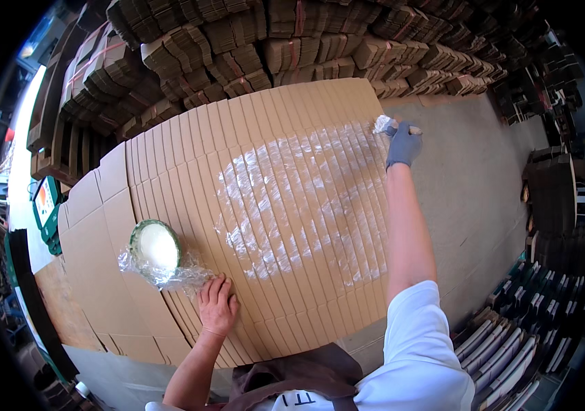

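Overlapping flat cardboard sheets [190,157] lie fanned out in front of me, each showing a narrow strip. White paste [279,198] is smeared in streaks across the middle and right of them. At the far right edge my right hand [404,145], in a grey glove, is closed around a brush [383,125] with white-coated bristles. My bare left hand [218,306] rests on the cardboard near its front edge, fingers stretched out. Just beyond those fingers sits a green-rimmed bowl [157,246] of white paste, with crumpled clear plastic film [176,277] around it.
Bundled stacks of cardboard [238,61] rise along the back. Concrete floor [470,178] shows at the right. More stacked sheets [501,356] stand at the lower right. A wooden pallet [66,154] and a green device [47,209] are at the left.
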The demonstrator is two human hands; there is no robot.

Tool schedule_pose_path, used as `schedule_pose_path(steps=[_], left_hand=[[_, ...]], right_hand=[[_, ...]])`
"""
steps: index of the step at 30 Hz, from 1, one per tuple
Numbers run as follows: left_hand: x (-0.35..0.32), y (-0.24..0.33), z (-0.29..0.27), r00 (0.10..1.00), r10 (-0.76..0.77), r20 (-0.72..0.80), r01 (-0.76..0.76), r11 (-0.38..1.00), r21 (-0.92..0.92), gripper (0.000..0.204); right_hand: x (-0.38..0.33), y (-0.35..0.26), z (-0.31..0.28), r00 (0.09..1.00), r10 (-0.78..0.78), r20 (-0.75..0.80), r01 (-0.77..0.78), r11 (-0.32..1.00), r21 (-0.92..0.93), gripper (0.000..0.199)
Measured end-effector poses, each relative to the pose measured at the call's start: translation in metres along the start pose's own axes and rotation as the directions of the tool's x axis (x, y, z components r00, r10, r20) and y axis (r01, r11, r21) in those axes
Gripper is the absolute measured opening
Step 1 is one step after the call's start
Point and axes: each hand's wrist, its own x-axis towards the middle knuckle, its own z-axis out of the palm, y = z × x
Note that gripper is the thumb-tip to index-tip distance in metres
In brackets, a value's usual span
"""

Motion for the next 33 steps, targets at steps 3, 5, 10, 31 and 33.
schedule_pose_path(steps=[3, 5, 10, 31, 33], left_hand=[[-0.003, 0.000, -0.004, 0.999, -0.029, 0.021, 0.029, 1.000, 0.000, 0.048], [-0.003, 0.001, -0.002, 1.000, -0.013, 0.011, 0.013, 1.000, -0.002, 0.048], [0.000, 0.000, 0.001, 1.000, -0.003, -0.011, 0.003, 1.000, -0.011, 0.050], [-0.003, -0.001, -0.001, 1.000, -0.014, -0.012, 0.013, 1.000, -0.014, 0.047], [-0.002, 0.001, -0.002, 1.000, -0.012, -0.017, 0.012, 0.999, -0.034, 0.047]], right_hand=[[-0.058, -0.012, -0.004, 0.758, -0.507, 0.409, 0.622, 0.751, -0.222, 0.016], [-0.092, -0.022, -0.013, 0.585, -0.450, 0.675, 0.743, 0.630, -0.224, 0.021], [-0.066, -0.028, -0.017, 0.801, -0.165, 0.576, 0.571, 0.500, -0.651, 0.031], [-0.102, -0.027, 0.007, 0.729, -0.227, 0.646, 0.668, 0.438, -0.601, 0.025], [-0.111, -0.015, 0.010, 0.583, -0.336, 0.740, 0.801, 0.394, -0.451, 0.025]])
